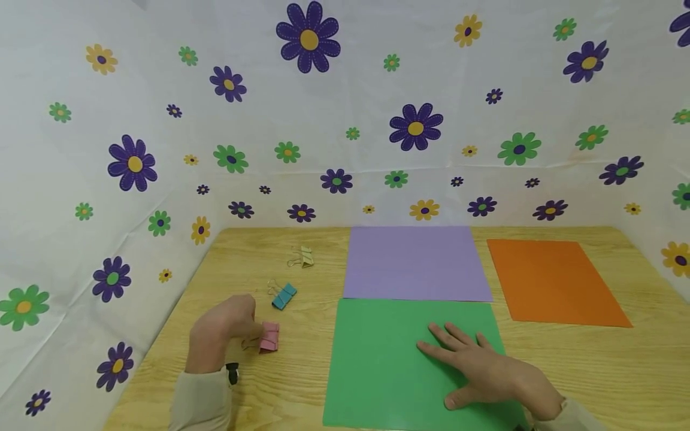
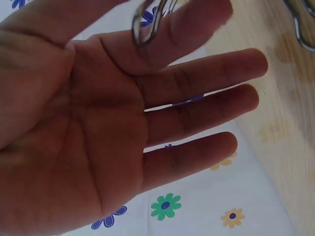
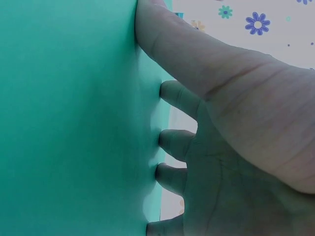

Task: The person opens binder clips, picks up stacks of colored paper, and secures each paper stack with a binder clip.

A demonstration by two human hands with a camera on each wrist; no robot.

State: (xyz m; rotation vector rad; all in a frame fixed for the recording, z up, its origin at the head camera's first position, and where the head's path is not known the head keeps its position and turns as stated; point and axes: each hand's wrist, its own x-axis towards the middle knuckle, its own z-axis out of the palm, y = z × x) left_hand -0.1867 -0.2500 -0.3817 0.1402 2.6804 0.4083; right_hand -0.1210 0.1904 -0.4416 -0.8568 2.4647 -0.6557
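My left hand pinches the pink binder clip at its left side, low over the table. In the left wrist view, a wire handle shows between thumb and index finger; the other fingers stretch out straight. The clip's pink body is out of that view. With fingers spread, my right hand rests on the right part of a green sheet. Its fingertips touch the green surface in the right wrist view. A blue binder clip lies just beyond the pink one.
A pale yellow binder clip lies farther back on the wooden table. Behind the green sheet is a purple sheet, with an orange sheet to the right. A flower-printed white cloth closes off the back and sides.
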